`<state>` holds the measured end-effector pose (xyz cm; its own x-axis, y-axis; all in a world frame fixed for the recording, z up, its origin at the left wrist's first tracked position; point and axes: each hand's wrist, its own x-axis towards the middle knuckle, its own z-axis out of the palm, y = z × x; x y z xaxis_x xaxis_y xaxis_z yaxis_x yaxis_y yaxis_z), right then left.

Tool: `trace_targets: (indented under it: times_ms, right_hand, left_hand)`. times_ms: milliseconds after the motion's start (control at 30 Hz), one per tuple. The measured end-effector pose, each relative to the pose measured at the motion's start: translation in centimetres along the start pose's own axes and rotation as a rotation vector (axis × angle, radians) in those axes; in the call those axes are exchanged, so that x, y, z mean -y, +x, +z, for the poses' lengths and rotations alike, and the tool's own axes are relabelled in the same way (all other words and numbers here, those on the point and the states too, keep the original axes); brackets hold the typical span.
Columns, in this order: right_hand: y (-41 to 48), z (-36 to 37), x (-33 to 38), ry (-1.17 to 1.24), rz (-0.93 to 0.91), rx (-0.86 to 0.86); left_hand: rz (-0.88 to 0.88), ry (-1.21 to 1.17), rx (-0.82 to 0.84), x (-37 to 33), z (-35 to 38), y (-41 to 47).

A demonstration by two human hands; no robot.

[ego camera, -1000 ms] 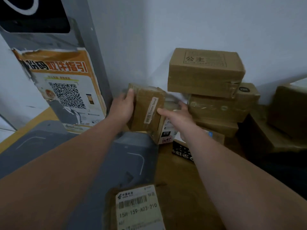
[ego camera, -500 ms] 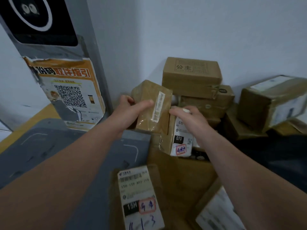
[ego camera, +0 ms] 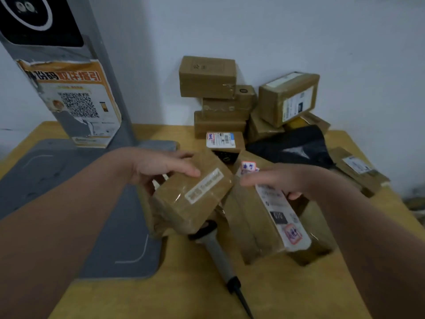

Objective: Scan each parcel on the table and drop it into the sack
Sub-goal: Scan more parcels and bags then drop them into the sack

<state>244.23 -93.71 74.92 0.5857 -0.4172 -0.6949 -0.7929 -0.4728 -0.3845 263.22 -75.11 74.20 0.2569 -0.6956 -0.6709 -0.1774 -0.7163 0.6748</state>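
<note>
1. Where the wooden table [ego camera: 184,295] is nearest, a handheld scanner [ego camera: 218,252] lies just below the grip, its head tucked under the taped parcel [ego camera: 190,199].
2. The left hand [ego camera: 161,166] holds that taped parcel tilted above the table, fingers wrapped round its far end.
3. Right of that grip, the right hand [ego camera: 282,180] lies with fingers stretched across a labelled parcel [ego camera: 276,222]; whether it clasps it I cannot tell.
4. Beyond both hands, stacked parcels [ego camera: 218,100] and 1 black bag [ego camera: 292,146] sit against the wall [ego camera: 276,31].
</note>
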Motion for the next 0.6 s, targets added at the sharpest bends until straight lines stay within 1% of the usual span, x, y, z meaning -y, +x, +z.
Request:
trace_targets:
  times_ms: [67,133,200,267,333,400,500,567,600]
  right_hand:
    - [-0.8,1.7,-1.1,-0.101,0.017,0.095]
    - [-1.1,3.0,-1.9,-0.117,-0.012,0.150]
    - [-1.1,3.9,-2.5,-0.138,-0.040,0.149]
    - [-0.8,4.0,-2.4,-0.115,-0.054,0.113]
    - [0.3,3.3,-2.1,-0.112,-0.052,0.020]
    - [1.7,2.0,-1.5,-0.019,-0.073,-0.133]
    - [4.2,-0.4,-0.6,0.233,-0.118,-0.341]
    - [6.2,-2.2,0.1,0.422,-0.146,-0.427]
    - [7.5,-3.3,0.4,0.550,-0.147,-0.450]
  left_hand:
    - [-0.051,0.119,0.097,0.2,1.8,-0.6]
    - [-0.114,0.264,0.165,0.6,3.4,-0.9]
    - [-0.172,0.370,0.204,1.1,4.5,-0.6]
    - [-0.193,0.413,0.176,1.3,4.9,-0.2]
    - [-0.131,0.435,0.086,1.2,4.5,0.5]
    - [-0.054,0.356,-0.037,0.6,3.7,1.4]
    - [0.045,0.109,-0.335,-0.4,1.7,3.6]
    - [0.078,-0.114,-0.521,-1.5,0.1,5.5]
    - [0.084,-0.221,-0.579,-2.1,-0.9,6.4]
